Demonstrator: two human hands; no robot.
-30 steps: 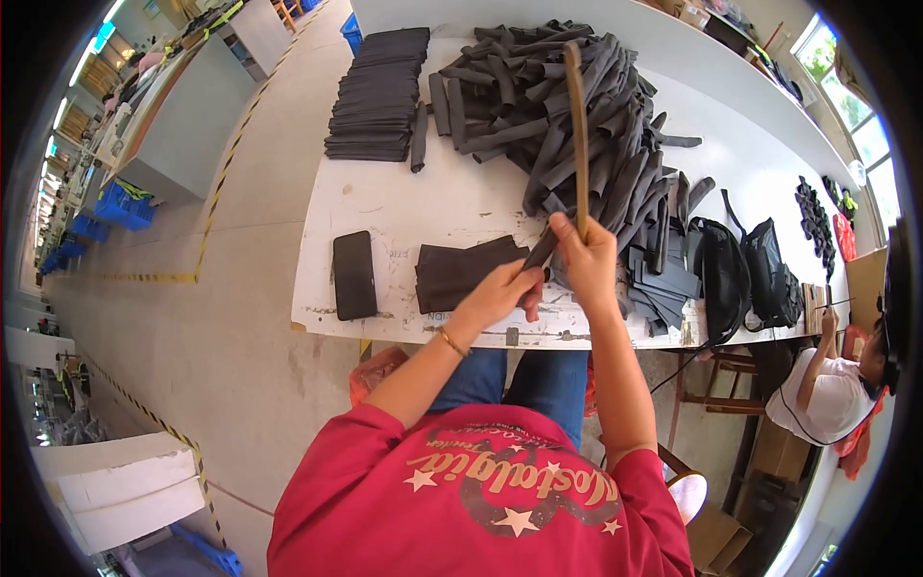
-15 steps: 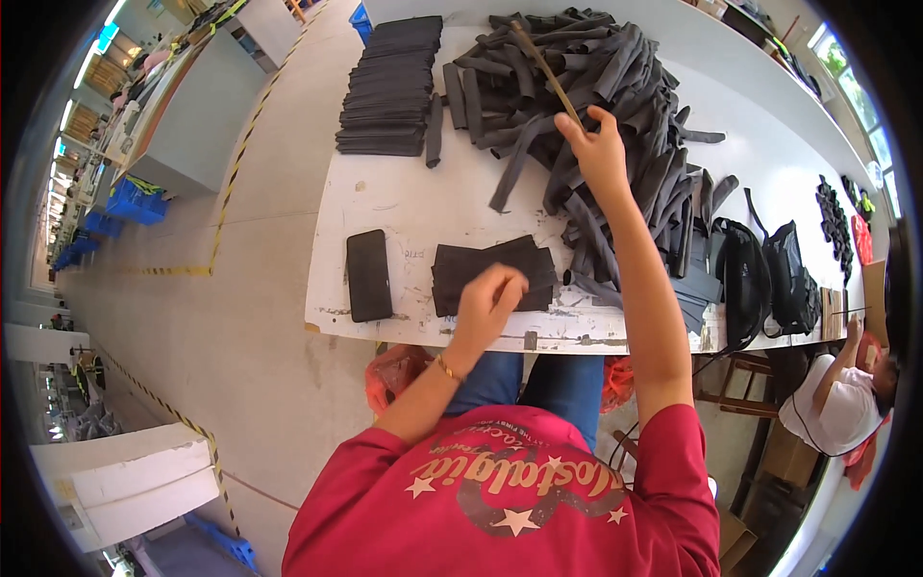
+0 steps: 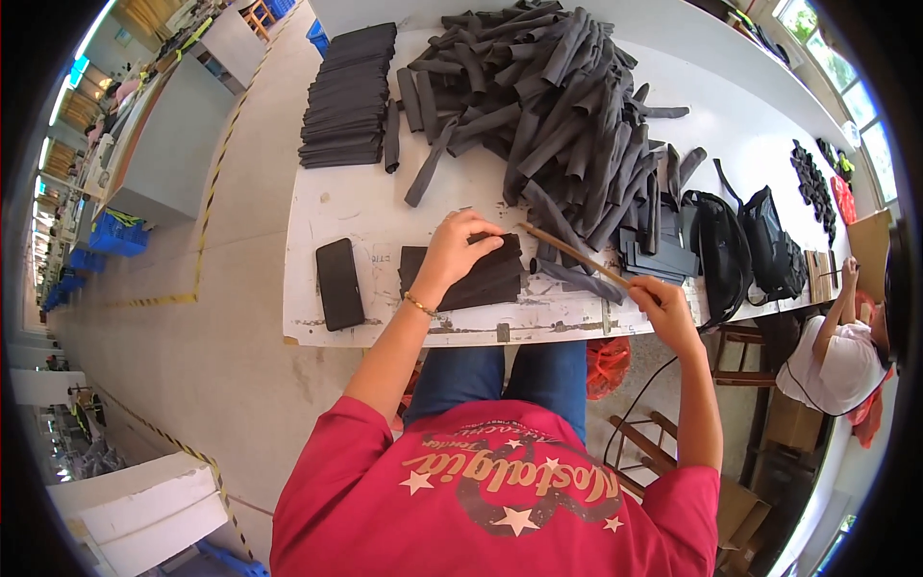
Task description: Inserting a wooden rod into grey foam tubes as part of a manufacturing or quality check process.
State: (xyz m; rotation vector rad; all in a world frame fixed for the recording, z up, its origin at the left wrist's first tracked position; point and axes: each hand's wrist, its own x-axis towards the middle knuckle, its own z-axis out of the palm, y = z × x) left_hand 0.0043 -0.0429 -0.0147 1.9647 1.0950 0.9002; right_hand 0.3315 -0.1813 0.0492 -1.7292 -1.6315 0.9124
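Head view — right fingers (image 3: 650, 289) grip a brown stick (image 3: 575, 255).

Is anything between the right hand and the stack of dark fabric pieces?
Yes: a loose dark fabric tube lies between the right hand and the fabric stack, and the wooden stick in that hand also reaches across the gap.

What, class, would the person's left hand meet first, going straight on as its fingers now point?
Going rightward, the left hand would probably meet the tip of the slender brown wooden stick in the right hand, though their heights are unclear here.
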